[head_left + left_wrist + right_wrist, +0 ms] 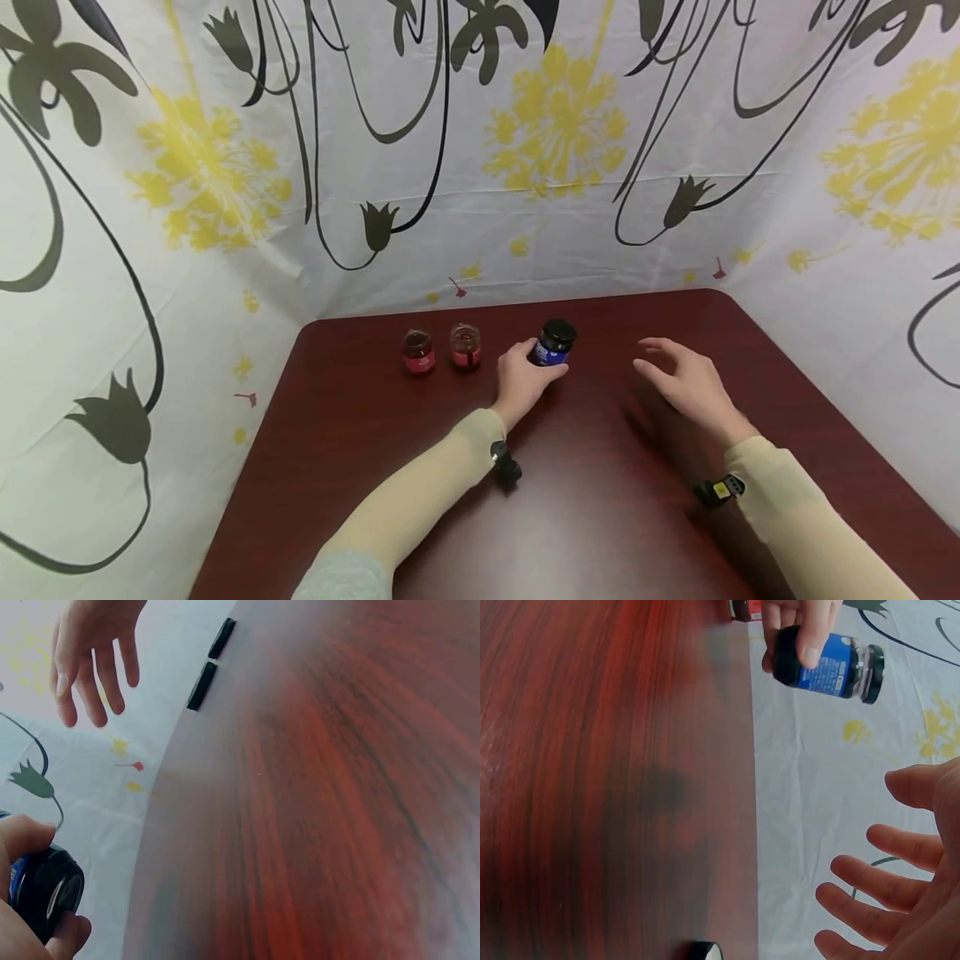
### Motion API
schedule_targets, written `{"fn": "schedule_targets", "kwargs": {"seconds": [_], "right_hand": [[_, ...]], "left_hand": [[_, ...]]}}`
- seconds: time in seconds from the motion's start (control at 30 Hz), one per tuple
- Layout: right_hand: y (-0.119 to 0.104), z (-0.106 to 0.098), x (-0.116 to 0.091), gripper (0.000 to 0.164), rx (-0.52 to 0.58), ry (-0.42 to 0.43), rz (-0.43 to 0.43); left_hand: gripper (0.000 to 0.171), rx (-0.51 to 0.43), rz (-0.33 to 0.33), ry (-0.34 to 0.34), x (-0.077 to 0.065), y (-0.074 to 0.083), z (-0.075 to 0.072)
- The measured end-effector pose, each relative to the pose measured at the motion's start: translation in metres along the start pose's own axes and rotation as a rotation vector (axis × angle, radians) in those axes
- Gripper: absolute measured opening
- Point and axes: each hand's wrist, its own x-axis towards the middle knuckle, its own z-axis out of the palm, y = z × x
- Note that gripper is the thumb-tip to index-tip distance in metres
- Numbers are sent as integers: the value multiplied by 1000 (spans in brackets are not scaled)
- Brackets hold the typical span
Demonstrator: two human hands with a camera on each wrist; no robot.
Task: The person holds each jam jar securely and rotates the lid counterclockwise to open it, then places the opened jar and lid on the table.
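My left hand (520,385) grips a dark jar (555,343) with a blue label and a black lid, held near the table's far side. The right wrist view shows this jar (831,666) raised off the table, thumb on its label and the lid end free. Part of its dark bottom (51,889) shows in the left wrist view. To the right, my right hand (688,387) is held above the table, fingers spread and loosely bent, touching nothing. Two small glass jars with red labels, a left one (418,353) and a right one (466,347), stand upright left of my left hand.
The dark red wooden table (360,467) ends at a patterned cloth (465,217) hung behind it and along both sides. Two flat black pieces (201,686) like lids lie near an edge in the left wrist view. Another black lid-like piece (704,951) shows in the right wrist view.
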Motion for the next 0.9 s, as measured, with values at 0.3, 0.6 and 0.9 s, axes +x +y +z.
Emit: {"fn": "schedule_targets", "kwargs": {"seconds": [0.3,0.6,0.9], "right_hand": [[-6,0,0,52,23,2,-8],[-10,5,0,51,41,-7,-13],[-19,9,0,49,79,-21,-31]], "left_hand": [[70,3,48,-15,-14,10,-17],[71,6,50,-25,-26,10,-33],[77,29,44,-50,-34,6,-50]]}}
